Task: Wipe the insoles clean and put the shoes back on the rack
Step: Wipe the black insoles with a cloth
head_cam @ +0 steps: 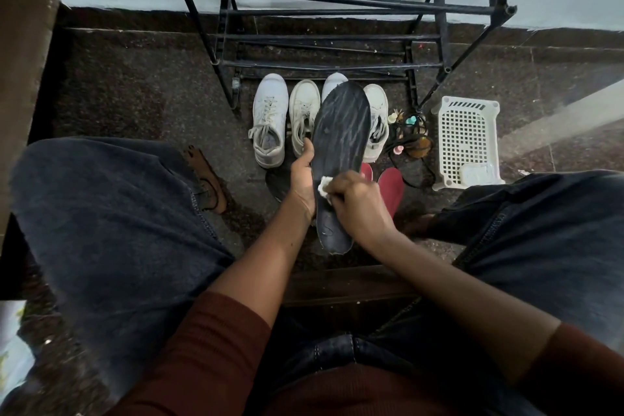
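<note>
Head view: left hand (301,184) pinches insole (337,159) edge, right hand (358,204) closed on wipe (325,186); hard rubbing may flex insole, slipping it to floor (135,94).

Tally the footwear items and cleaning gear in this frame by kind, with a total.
White sneakers on the floor: 4
Black insole in the left hand: 1
Red insoles on the floor: 2
White wipe in the right hand: 1
Black shoe rack: 1
White plastic basket: 1
Total: 10
</note>
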The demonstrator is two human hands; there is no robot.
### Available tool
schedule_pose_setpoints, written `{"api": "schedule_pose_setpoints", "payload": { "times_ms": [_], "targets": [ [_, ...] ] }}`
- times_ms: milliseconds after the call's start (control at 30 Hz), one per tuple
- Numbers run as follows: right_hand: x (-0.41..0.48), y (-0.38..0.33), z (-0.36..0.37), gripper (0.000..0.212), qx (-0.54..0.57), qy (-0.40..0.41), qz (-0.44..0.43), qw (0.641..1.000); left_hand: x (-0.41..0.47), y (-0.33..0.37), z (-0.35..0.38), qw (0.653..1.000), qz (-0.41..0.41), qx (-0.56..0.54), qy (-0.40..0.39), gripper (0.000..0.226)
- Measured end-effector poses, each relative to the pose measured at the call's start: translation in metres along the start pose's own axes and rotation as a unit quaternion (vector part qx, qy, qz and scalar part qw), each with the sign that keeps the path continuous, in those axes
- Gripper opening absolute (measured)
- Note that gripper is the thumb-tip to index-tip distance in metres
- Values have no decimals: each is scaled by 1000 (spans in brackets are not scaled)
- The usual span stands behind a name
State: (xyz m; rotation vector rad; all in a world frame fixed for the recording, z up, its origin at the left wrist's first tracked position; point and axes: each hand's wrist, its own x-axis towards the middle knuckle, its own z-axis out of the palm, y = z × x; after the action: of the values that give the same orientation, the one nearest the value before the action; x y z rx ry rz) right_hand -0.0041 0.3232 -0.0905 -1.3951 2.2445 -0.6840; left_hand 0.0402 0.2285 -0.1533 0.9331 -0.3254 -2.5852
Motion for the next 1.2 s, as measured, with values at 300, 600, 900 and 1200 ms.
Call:
{"api": "schedule_pose_setpoints", "payload": {
  "times_ms": [300, 600, 900, 1200],
  "targets": [
    [42, 22, -8, 15, -85, 40, 23, 995, -7, -4, 7, 998, -24, -10, -50, 68],
    [16, 20, -3, 16, -49, 45, 24, 998, -2, -5, 2, 999, -22, 20, -18, 74],
    [29, 23, 0, 15, -49, 47, 35, 997, -3, -5, 6, 999, -31, 37, 6, 71],
    [23, 10, 4, 17, -31, 66, 35, 997, 0, -5, 4, 998, 5, 45, 52, 69]
  ]
}}
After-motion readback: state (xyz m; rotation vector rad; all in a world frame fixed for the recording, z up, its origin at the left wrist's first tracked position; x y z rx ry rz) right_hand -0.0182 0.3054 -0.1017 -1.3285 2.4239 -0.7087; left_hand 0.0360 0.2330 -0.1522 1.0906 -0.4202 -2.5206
